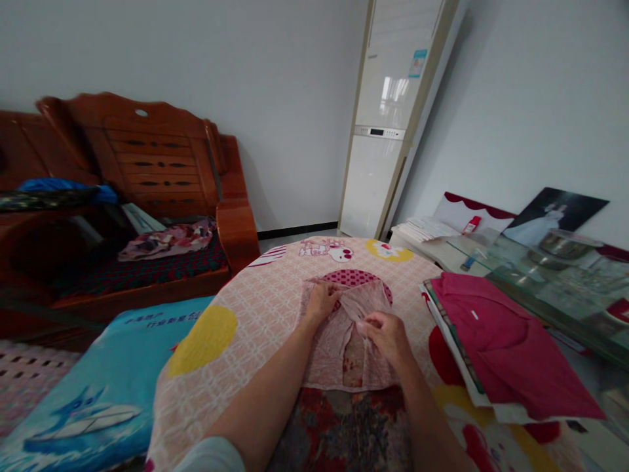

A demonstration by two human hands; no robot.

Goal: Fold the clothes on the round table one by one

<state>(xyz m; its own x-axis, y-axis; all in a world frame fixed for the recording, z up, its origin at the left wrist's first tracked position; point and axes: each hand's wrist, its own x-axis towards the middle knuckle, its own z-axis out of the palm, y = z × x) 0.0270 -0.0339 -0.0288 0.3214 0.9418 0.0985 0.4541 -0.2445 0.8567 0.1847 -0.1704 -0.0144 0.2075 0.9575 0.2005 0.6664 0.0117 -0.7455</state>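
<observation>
A pale pink patterned garment [344, 341] lies spread on a round surface covered by a pink checked cloth [255, 308] with cartoon prints. My left hand [322, 300] pinches the garment's upper left part. My right hand [388, 331] grips a fold of the same garment near its middle right. Both forearms reach in from the bottom of the view.
A folded magenta shirt [501, 347] lies on a stack at the right. A blue cushion [98, 387] sits at the lower left. A wooden sofa [147, 164] with clothes stands at the left, a tall white air conditioner [388, 124] behind, and a glass table [550, 275] at the right.
</observation>
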